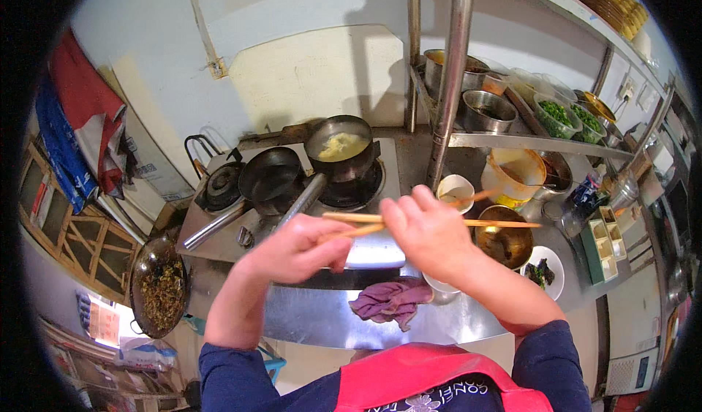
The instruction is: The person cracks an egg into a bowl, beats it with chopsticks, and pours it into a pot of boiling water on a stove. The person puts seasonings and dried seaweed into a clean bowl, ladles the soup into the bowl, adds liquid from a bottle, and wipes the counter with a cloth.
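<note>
Both hands are raised over the front edge of the stove, holding a pair of long wooden chopsticks (pixel 502 224) that cross each other. My left hand (pixel 304 250) has its fingers closed around one end of them. My right hand (pixel 430 234) grips them nearer the middle, and their other ends stick out to the right. Beyond the hands, a dark pan (pixel 338 144) with pale yellow food in liquid sits on the burner. Left of it stands an empty black pan (pixel 272 177). A purple cloth (pixel 390 304) lies crumpled on the steel counter, below the hands.
A wok (pixel 159 288) of chopped food stands at the left. On the right are a white bowl (pixel 456 187), a metal pot (pixel 507 247), a plastic bucket (pixel 514 173) and a plate (pixel 555 269) with dark greens. A steel post (pixel 451 77) carries shelves with pots and tubs of chopped greens.
</note>
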Tool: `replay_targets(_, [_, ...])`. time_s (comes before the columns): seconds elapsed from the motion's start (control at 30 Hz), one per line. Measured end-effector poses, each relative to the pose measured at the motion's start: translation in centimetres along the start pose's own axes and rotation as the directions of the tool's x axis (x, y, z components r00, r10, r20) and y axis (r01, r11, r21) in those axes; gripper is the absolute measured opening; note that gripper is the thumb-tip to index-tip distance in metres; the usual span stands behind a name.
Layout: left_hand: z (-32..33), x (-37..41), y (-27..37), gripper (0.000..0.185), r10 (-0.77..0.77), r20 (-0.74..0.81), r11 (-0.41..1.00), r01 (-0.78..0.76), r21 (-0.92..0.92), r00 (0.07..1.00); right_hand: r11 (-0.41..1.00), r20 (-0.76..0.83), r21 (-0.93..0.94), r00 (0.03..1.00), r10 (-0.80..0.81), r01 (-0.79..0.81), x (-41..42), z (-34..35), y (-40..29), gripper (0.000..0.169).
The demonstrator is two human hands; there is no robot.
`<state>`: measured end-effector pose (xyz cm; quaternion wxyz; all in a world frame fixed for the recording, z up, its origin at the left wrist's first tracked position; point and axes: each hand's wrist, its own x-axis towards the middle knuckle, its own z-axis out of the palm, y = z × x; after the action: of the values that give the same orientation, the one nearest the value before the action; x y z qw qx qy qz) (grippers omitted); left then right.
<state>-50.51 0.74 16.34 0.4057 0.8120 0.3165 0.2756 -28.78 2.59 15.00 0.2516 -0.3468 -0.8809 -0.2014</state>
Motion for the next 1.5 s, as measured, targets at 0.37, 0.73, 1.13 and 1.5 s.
replay_targets(0.37, [-3.7, 0.6, -13.2, 0.028, -0.78, -0.085, 0.457, 0.472, -0.754, 0.62, 0.883, -0.169, 0.117, 0.867, 0.469, -0.455, -14.4, -7.6, 9.5, 0.025])
replay_targets(0.73, [3.1, 3.9, -12.1, 0.009, -0.629, 0.133, -0.237, -0.026, -0.971, 0.766, 0.509, -0.314, 0.156, 0.446, 0.838, -0.846, -28.9, -10.9, 10.7, 0.022])
replay_targets(1.13, [14.6, 2.6, -0.3, 0.01, -0.744, -0.167, 0.136, -0.098, -0.986, 0.647, 0.672, -0.252, 0.462, 0.642, 0.725, -0.578, -36.5, -14.6, 19.6, 0.037])
replay_targets(1.5, [28.1, -1.6, 10.8, 0.025, -0.769, -0.067, 0.158, 0.088, -0.983, 0.636, 0.598, -0.45, 0.753, 0.448, 0.772, -0.274, -38.5, -18.6, 24.7, 0.062])
